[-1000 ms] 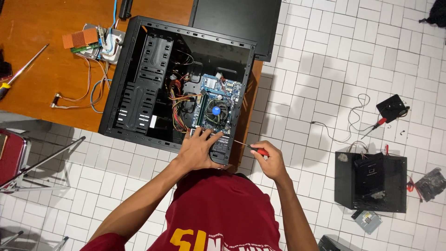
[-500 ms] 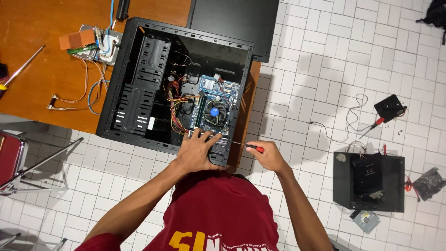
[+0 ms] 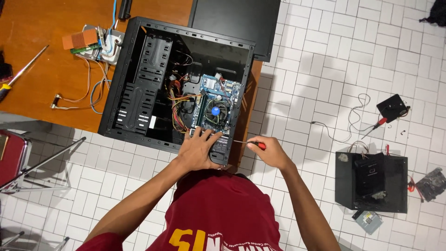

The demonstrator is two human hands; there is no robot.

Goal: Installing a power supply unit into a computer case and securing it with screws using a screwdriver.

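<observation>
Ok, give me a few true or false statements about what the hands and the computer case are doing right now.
1. The left hand rests on the near edge of the open computer case. True.
2. The right hand is empty. False: it holds a red-handled screwdriver.
3. The case lies on the tiled floor. False: it lies on the wooden table.
4. A motherboard shows inside the case. True.

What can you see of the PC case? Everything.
The case is a black metal tower lying on its side, side panel off, interior open to the camera. It rests on the wooden table's corner. Inside: perforated drive bays, coloured cables, a blue motherboard with a round fan. The left hand presses on its near edge; the right hand holds a screwdriver against its side.
</observation>
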